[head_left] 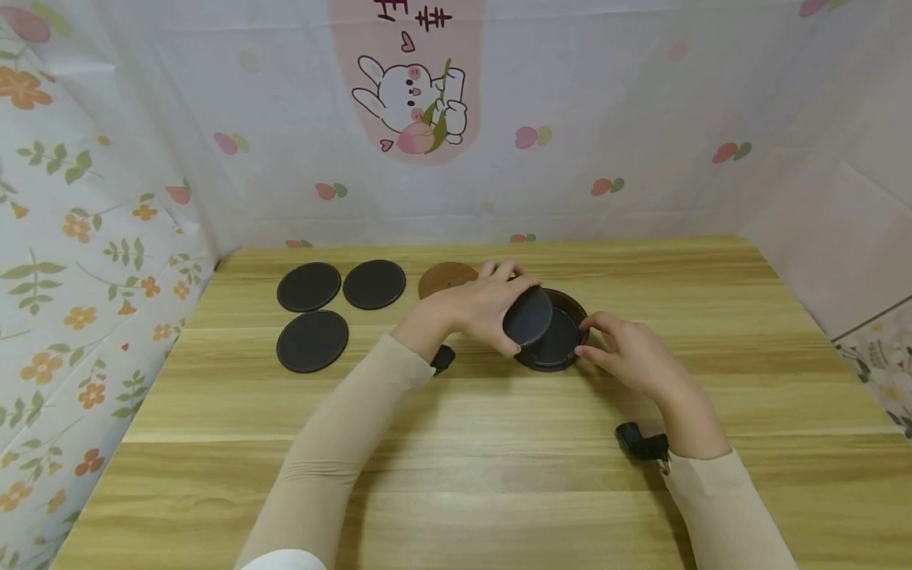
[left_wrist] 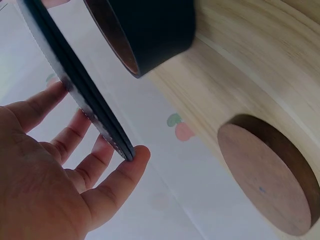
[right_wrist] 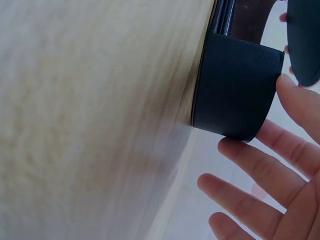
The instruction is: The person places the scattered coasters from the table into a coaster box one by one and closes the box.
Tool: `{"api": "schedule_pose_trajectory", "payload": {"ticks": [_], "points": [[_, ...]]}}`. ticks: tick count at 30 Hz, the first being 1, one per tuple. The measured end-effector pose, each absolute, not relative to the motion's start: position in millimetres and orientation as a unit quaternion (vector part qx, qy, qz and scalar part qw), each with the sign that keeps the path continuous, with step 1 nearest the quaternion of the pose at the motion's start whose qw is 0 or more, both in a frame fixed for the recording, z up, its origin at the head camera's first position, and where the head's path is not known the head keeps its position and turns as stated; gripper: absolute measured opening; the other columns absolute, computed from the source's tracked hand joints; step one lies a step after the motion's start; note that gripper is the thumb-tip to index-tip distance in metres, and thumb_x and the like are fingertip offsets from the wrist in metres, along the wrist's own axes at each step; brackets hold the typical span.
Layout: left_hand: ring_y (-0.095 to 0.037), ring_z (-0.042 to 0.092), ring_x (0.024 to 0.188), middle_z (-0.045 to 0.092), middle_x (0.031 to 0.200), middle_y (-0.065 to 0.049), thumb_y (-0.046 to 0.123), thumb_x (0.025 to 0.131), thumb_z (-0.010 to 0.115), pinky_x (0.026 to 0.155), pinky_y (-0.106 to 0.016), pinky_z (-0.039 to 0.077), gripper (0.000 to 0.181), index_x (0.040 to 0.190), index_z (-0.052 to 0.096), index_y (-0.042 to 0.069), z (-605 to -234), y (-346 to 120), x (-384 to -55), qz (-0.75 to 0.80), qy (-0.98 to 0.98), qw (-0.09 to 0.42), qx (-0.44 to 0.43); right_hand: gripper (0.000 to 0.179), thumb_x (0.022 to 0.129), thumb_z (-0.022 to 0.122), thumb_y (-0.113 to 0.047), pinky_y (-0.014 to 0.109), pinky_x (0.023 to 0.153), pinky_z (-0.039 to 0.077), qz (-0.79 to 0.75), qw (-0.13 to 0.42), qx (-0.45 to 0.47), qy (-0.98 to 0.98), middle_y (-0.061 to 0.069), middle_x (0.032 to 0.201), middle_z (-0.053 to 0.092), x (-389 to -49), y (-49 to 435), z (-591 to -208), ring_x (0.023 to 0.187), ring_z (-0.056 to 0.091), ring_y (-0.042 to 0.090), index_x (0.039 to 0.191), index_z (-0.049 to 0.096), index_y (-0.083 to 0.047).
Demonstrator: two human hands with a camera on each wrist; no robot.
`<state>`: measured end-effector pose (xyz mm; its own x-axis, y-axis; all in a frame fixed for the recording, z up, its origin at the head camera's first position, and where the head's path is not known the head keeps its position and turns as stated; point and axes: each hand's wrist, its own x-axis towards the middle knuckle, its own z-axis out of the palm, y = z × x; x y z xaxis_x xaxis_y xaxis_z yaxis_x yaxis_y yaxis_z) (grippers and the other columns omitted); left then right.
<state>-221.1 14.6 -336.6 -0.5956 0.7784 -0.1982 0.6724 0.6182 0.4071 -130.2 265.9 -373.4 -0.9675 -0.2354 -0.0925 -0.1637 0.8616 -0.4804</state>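
My left hand point(head_left: 486, 309) grips a black round coaster point(head_left: 528, 317) by its edges, thumb on one side and fingers on the other. In the left wrist view the coaster point(left_wrist: 82, 82) is tilted on edge, with a layered, stitched rim. It overlaps the left part of a round black coaster holder point(head_left: 583, 307) with a brown inner wall. A black disc point(head_left: 559, 340) lies on the holder's bottom. My right hand point(head_left: 630, 352) touches the holder's right side, thumb at the rim and spread fingers along the outer wall point(right_wrist: 237, 87), beside its side gap.
Three black coasters lie flat at left: an upper left one point(head_left: 309, 286), an upper right one point(head_left: 374, 284) and a lower one point(head_left: 313, 340). A thick brown wooden disc point(head_left: 445, 275) sits behind my left hand. The wooden table point(head_left: 499, 475) meets a patterned cloth point(head_left: 606, 119) at the back.
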Motion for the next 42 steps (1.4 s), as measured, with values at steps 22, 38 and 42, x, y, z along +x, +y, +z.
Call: {"api": "schedule_pose_trajectory", "payload": {"ticks": [22,38,42], "points": [[-0.022,0.025,0.129,0.024,0.152,-0.005,0.044,0.078,0.077,0.093,-0.034,0.045,0.097,0.158,0.025,0.025,-342.4,47.7,-226.1,0.165,0.872,0.183,0.423,0.053,0.097,0.065,-0.027,0.063,0.105,0.039,-0.28,0.09,-0.088,0.952,0.029,0.144,0.05,-132.9,266.5,-373.1,0.134,0.046,0.048,0.136,0.047,0.002],[-0.022,0.025,0.131,0.022,0.152,-0.004,0.044,0.082,0.075,0.1,-0.034,0.042,0.098,0.16,0.02,0.023,-351.4,62.4,-222.5,0.133,0.872,0.196,0.428,0.055,0.097,0.066,-0.029,0.062,0.105,0.039,-0.298,0.088,-0.087,0.947,0.026,0.143,0.052,-131.1,266.2,-375.1,0.134,0.047,0.046,0.138,0.047,0.002],[-0.024,0.024,0.134,0.023,0.154,-0.006,0.043,0.082,0.076,0.101,-0.036,0.043,0.097,0.16,0.023,0.02,-353.5,62.0,-222.2,0.138,0.871,0.19,0.432,0.055,0.097,0.066,-0.028,0.063,0.106,0.038,-0.299,0.085,-0.088,0.946,0.027,0.142,0.053,-131.6,265.5,-373.3,0.134,0.047,0.047,0.138,0.047,0.003]]}}
